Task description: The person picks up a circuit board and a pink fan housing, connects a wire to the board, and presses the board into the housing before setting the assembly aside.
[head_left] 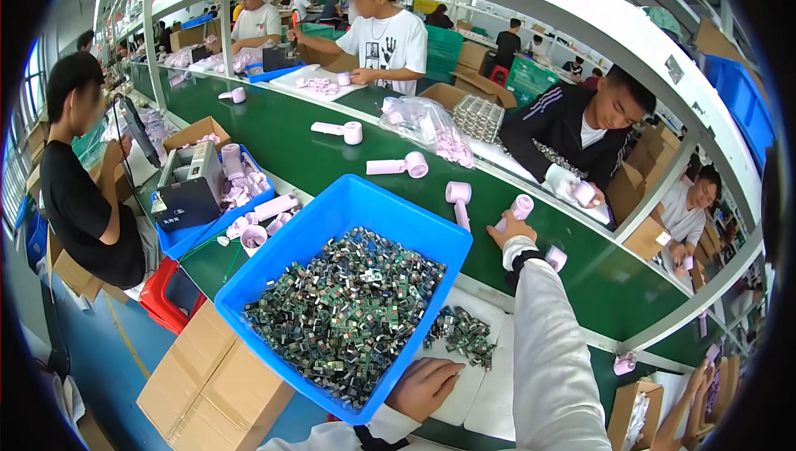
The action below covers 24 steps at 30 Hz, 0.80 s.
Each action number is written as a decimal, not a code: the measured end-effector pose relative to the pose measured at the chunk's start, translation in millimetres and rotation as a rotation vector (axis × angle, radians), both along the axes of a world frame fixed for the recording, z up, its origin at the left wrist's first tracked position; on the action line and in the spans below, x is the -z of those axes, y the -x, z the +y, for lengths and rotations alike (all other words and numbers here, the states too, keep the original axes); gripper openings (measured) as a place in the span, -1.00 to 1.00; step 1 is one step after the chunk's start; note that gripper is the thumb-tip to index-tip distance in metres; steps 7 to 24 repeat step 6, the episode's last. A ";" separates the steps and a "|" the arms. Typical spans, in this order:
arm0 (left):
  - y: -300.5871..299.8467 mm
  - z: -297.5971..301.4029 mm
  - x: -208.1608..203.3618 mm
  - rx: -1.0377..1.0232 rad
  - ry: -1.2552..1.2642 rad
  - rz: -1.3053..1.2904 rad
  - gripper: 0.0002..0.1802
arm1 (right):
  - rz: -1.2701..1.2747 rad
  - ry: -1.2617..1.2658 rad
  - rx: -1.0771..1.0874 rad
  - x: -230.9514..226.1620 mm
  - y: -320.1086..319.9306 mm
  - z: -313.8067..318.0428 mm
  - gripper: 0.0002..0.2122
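Stretched out over the green conveyor belt (pixel 290 148), my right hand (pixel 512 231) is closed around a pale pink handheld fan (pixel 522 205), its round head showing past my fingers. My left hand (pixel 427 386) lies palm down, loosely spread on a white mat (pixel 491 405), with nothing visible in it. It is beside the right wall of a large blue bin (pixel 452 264) full of small green circuit boards (pixel 348 310). A loose pile of the same boards (pixel 464 337) sits on the mat just beyond my left hand.
More pink fans (pixel 414 164) lie spaced along the belt. A cardboard box (pixel 207 376) stands below the blue bin. Beyond the belt, a co-worker in a dark jacket (pixel 543 132) handles a pink part. A white shelf frame (pixel 663 327) runs along the belt's far side.
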<state>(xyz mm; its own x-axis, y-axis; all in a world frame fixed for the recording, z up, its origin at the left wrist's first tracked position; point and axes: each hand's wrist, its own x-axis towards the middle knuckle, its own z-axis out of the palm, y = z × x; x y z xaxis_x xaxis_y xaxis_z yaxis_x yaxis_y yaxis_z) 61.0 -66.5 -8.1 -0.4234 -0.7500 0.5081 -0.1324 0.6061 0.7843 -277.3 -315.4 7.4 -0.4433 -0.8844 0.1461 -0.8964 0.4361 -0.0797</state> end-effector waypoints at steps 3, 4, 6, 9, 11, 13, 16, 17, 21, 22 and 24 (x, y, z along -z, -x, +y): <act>0.1 0.6 6.8 0.002 0.018 0.008 -0.70 | -0.040 -0.037 0.011 -2.9 9.6 6.7 -0.33; 0.1 -2.0 6.4 0.001 0.033 0.018 -0.69 | -0.055 -0.037 0.008 -8.1 10.7 8.4 -0.32; 0.4 -3.5 8.0 0.021 0.031 0.032 -0.68 | -0.122 -0.085 0.040 -20.3 15.5 13.8 -0.33; 0.4 -3.5 8.0 0.021 0.031 0.032 -0.68 | -0.122 -0.085 0.040 -20.3 15.5 13.8 -0.33; 0.4 -3.5 8.0 0.021 0.031 0.032 -0.68 | -0.122 -0.085 0.040 -20.3 15.5 13.8 -0.33; 0.4 -3.5 8.0 0.021 0.031 0.032 -0.68 | -0.122 -0.085 0.040 -20.3 15.5 13.8 -0.33; 0.4 -3.5 8.0 0.021 0.031 0.032 -0.68 | -0.122 -0.085 0.040 -20.3 15.5 13.8 -0.33; 0.4 -3.5 8.0 0.021 0.031 0.032 -0.68 | -0.122 -0.085 0.040 -20.3 15.5 13.8 -0.33; 0.4 -3.5 8.0 0.021 0.031 0.032 -0.68 | -0.122 -0.085 0.040 -20.3 15.5 13.8 -0.33; 0.4 -3.5 8.0 0.021 0.031 0.032 -0.68 | -0.122 -0.085 0.040 -20.3 15.5 13.8 -0.33; 0.4 -3.5 8.0 0.021 0.031 0.032 -0.68 | -0.122 -0.085 0.040 -20.3 15.5 13.8 -0.33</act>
